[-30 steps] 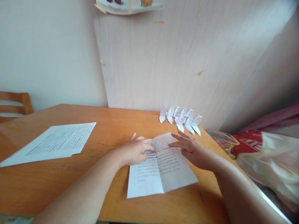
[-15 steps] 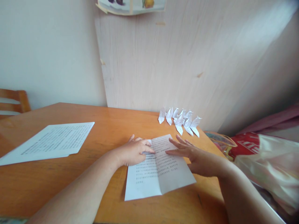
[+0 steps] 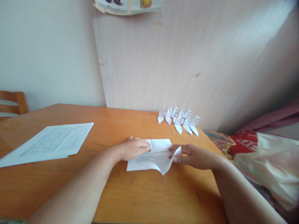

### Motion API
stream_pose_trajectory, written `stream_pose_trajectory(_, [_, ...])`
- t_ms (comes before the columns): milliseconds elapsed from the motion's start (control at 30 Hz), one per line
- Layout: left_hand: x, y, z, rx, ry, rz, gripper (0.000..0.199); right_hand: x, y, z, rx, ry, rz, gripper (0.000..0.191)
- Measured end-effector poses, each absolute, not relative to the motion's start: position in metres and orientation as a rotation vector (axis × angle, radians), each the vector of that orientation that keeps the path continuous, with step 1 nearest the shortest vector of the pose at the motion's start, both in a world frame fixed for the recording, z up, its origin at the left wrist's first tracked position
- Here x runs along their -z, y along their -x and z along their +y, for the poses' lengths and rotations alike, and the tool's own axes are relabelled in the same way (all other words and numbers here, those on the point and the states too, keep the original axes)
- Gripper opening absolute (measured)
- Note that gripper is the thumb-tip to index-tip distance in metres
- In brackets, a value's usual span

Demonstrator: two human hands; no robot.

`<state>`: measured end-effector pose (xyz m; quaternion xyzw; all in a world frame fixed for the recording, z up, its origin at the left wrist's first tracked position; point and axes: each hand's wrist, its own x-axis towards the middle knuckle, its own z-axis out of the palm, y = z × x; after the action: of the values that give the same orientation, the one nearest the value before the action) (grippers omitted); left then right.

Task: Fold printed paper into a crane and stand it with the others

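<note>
A printed sheet of paper with a crease down its middle lies on the table in front of me. My left hand rests flat on its left part, fingers stretched out over the print. At the sheet's right side, my right hand has the near right corner between thumb and fingers. That corner curls up off the table, and the near edge bends upward around the crease.
Several folded paper cranes stand at the back right of the wooden table. A stack of printed sheets lies at the left. Bags sit beyond the right edge; a chair is at far left.
My right hand has gone from lying spread on the sheet to gripping its near right corner, which has lifted and curled. The sheet's near edge has moved away from me.
</note>
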<state>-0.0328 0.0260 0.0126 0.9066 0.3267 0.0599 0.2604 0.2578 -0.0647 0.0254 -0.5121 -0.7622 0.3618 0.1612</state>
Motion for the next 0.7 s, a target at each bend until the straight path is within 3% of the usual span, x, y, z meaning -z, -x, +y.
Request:
stream_pose_trajectory(133, [-0.014,0.035,0.029,-0.258,-2.267,0.848,0.042,-0.028,-0.255,-0.060,-1.212,1.440,-2.039,0.031])
stream_pose_trajectory(333, [-0.024,0.037,0.019,-0.284,-1.950,0.710,0.040,-0.026,-0.259,-0.057,-1.139,1.442,-2.075,0.024])
stream_pose_trajectory(700, [-0.025,0.044,0.025,-0.333,-1.636,0.796,0.094,-0.017,-0.250,-0.054,-1.061,1.614,-1.703,0.034])
